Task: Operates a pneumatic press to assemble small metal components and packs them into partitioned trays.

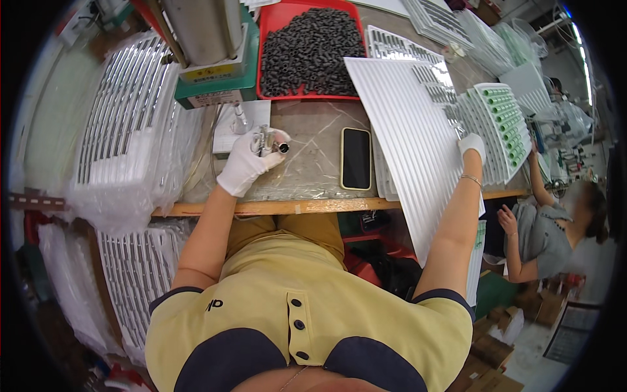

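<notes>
My left hand (245, 164), in a white glove, is closed around small shiny metal tubes (264, 141); one has a dark round open end by the thumb. Just beyond it, a metal post (240, 119) rises over a white block at the foot of the bench press (209, 39). My right hand (471, 145), also gloved, reaches to the right edge of a white ribbed tray (408, 124). It is close to a row of small metal tubes (452, 114) lying in the tray's grooves. The fingers of this hand are mostly hidden.
A red bin (262, 49) of small black parts is at the back. A phone (356, 159) lies mid-table. Green-topped parts fill a rack (506, 121) on the right. Plastic-wrapped trays of metal tubes (121, 111) stand at left. A co-worker (548, 228) is at far right.
</notes>
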A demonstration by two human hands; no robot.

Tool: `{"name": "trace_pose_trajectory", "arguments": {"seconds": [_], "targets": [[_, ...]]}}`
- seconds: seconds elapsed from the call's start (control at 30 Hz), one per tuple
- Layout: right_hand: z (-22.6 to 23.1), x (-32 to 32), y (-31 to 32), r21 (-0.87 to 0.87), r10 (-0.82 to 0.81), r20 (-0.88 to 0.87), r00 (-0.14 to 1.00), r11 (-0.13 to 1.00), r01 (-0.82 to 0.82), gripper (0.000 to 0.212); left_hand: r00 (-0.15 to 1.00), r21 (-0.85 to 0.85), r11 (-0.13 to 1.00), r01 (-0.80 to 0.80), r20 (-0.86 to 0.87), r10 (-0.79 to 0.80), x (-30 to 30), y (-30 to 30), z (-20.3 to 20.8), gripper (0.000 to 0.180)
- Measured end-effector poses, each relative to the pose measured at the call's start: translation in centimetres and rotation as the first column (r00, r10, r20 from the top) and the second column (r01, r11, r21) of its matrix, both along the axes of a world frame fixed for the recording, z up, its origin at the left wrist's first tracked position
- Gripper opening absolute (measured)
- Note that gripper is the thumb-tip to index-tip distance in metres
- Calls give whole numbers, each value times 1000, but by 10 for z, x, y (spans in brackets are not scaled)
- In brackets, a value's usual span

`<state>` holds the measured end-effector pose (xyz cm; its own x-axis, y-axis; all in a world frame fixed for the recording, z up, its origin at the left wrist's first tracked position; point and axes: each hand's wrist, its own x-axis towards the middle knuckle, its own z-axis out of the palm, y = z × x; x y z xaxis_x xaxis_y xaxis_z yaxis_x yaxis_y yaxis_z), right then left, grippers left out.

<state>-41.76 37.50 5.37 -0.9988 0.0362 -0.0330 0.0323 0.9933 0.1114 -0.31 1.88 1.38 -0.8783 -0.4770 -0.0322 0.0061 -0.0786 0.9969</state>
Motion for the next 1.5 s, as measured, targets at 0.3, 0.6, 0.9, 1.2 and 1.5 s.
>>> {"name": "trace_pose_trajectory", "arguments": {"seconds": [0.3, 0.6, 0.9, 1.2, 1.5], "targets": [[78, 78, -56, -189, 135, -228, 964, 965, -180, 33, 999, -78, 997, 7, -47, -10, 9, -7, -5, 26], [69, 281, -180, -843, 583, -317, 748, 189, -504, 20, 995, -20, 999, -45, 91, 47, 32, -10, -18, 25], [3, 335, -240, -959, 730, -233, 642, -61, -278, 21, 988, 87, 984, -154, -14, 156, 50, -16, -36, 27], [-20, 331, -254, -911, 763, -306, 569, -62, -407, 24, 975, -203, 956, -212, 27, 222, 38, -9, -20, 24], [-15, 327, -254, -679, 812, -389, 434, 66, -731, 34, 963, -232, 937, -261, 3, 269, 36, -14, -32, 31]]}}
